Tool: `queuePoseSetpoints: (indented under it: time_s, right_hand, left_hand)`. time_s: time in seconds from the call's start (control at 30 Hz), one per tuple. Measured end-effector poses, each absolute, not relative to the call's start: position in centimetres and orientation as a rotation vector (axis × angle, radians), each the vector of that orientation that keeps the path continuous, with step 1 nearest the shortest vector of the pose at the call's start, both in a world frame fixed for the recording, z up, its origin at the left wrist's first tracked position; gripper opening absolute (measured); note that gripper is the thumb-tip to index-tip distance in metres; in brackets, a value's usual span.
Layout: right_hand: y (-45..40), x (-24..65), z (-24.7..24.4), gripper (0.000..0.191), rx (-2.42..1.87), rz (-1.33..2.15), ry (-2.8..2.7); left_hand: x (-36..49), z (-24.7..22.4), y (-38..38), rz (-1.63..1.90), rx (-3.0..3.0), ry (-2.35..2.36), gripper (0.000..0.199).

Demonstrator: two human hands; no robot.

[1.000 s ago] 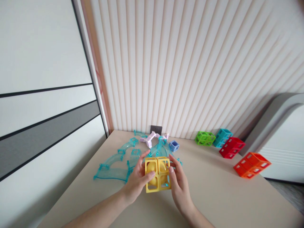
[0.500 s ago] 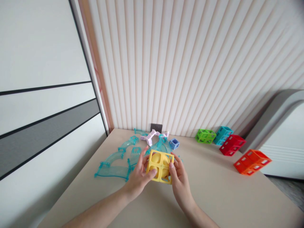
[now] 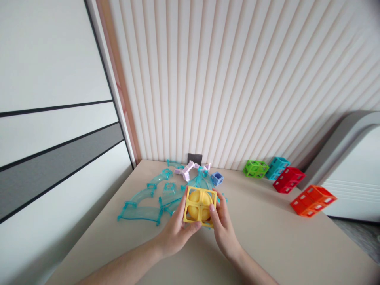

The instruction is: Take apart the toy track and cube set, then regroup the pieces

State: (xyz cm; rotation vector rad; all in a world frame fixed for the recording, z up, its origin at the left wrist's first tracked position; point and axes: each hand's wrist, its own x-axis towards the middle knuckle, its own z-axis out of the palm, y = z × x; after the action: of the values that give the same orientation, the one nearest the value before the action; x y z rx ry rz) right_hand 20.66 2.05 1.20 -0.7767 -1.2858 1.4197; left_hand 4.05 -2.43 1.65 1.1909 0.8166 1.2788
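Note:
A yellow block (image 3: 200, 206) with four square openings and rounded yellow shapes inside is held above the table between both hands. My left hand (image 3: 177, 231) grips its left side, the thumb along the bottom edge. On the other side, my right hand (image 3: 224, 225) holds it with the thumb on the front face. Behind and to the left lie translucent teal track pieces (image 3: 141, 213), partly hidden by the hands. A lilac piece (image 3: 187, 171) and a small blue cube (image 3: 217, 179) are farther back.
On the right of the table (image 3: 261, 237) stand a green block (image 3: 255, 169), a teal block (image 3: 277, 168), a red block (image 3: 289, 180) and an orange block (image 3: 313, 201). A black socket (image 3: 195, 159) is by the ribbed wall.
My left thumb has slid from the block's front face down to its lower edge. The yellow block has tilted slightly and stays between both hands.

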Motion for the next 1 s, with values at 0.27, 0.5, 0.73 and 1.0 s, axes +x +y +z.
queuePoseSetpoints:
  time_s: [0.27, 0.5, 0.73, 1.0]
  right_hand:
    - [1.9, 20.6, 0.5, 0.064, -0.783, 1.441, -1.369]
    - [1.4, 20.7, 1.3, 0.057, -0.745, 1.426, -1.498]
    - [2.2, 20.7, 1.0, 0.054, -0.759, 1.482, -1.485]
    - [2.1, 20.9, 0.7, 0.058, -0.765, 1.457, -1.540]
  left_hand:
    - [3.8, 2.3, -2.3, 1.355, 1.190, 1.056, 0.077]
    - [3.4, 1.4, -1.4, 1.412, 0.973, 1.156, 0.073]
    - [3.4, 1.4, -1.3, 1.386, 0.916, 1.154, 0.076]
    - [3.3, 1.3, -1.2, 1.451, 0.924, 1.171, 0.070]
